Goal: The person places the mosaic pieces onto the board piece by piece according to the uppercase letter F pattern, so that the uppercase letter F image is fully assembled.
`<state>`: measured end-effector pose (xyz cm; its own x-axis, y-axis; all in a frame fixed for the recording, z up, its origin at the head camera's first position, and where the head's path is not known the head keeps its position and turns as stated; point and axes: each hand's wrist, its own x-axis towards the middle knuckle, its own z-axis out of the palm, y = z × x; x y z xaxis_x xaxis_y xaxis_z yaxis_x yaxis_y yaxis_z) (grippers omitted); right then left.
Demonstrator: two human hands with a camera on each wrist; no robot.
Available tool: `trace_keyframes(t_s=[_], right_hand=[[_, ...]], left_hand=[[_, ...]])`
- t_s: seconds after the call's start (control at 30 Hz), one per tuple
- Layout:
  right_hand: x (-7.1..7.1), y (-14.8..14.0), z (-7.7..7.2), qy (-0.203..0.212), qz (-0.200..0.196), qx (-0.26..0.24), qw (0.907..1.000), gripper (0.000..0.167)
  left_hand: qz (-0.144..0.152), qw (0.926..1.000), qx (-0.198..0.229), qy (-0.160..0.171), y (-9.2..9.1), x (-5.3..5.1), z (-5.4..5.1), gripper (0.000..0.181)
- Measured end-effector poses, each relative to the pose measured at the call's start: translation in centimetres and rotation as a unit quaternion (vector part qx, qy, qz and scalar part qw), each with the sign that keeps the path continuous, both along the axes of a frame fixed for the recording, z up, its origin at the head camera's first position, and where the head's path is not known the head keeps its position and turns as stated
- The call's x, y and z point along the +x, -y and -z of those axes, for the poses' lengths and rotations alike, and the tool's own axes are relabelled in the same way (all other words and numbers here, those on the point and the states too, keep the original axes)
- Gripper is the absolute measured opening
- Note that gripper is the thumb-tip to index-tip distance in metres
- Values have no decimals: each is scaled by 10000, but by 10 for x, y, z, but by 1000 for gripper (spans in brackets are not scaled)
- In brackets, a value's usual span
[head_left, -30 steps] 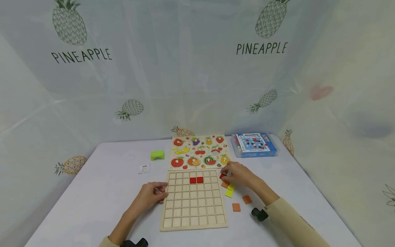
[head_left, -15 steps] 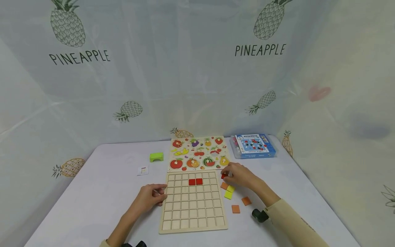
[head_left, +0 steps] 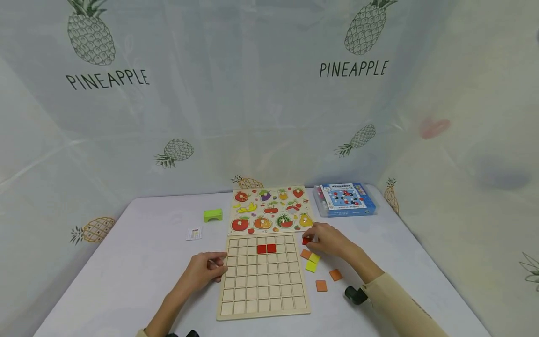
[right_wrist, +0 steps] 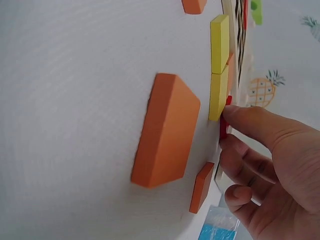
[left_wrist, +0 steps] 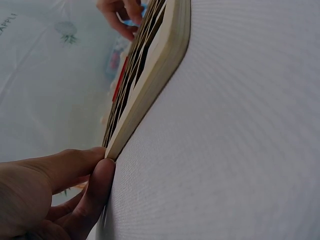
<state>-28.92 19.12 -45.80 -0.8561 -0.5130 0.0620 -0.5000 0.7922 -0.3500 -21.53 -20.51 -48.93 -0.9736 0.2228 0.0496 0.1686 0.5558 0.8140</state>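
Note:
A wooden grid board [head_left: 263, 316] lies on the white table, with two red square tiles [head_left: 266, 249] side by side in its second row from the far edge. At its left edge, my left hand [head_left: 204, 270] pinches the rim between thumb and finger, as the left wrist view shows at the board's corner [left_wrist: 180, 30]. Just off the board's right side, my right hand [head_left: 327, 238] holds a red tile [right_wrist: 224, 125] by thumb and fingertips, low over the table. Two yellow tiles [head_left: 312, 262] and an orange tile [head_left: 306, 254] lie close to that hand.
More orange tiles [head_left: 321, 286] lie right of the board. Behind it sits a fruit puzzle board [head_left: 271, 194]. A blue box [head_left: 347, 201] stands at back right. A green arched block [head_left: 213, 215] and a small printed card [head_left: 194, 234] are at left.
The view has tilted slightly, so everything sits a little lower in it. My right hand keeps the red tile beside the board, and my left hand stays at the rim.

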Motion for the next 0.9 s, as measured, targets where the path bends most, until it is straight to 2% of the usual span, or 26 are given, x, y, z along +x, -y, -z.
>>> trace_keyframes(t_s=[0.43, 0.9], right_hand=[[-1, -1, 2, -125, -90, 6, 9999, 25], [2, 10, -8, -66, -206, -147, 9997, 27]], left_hand=[[6, 10000, -32, 28, -1, 0, -2, 42], [-8, 10000, 29, 68, 0, 0, -2, 40]])
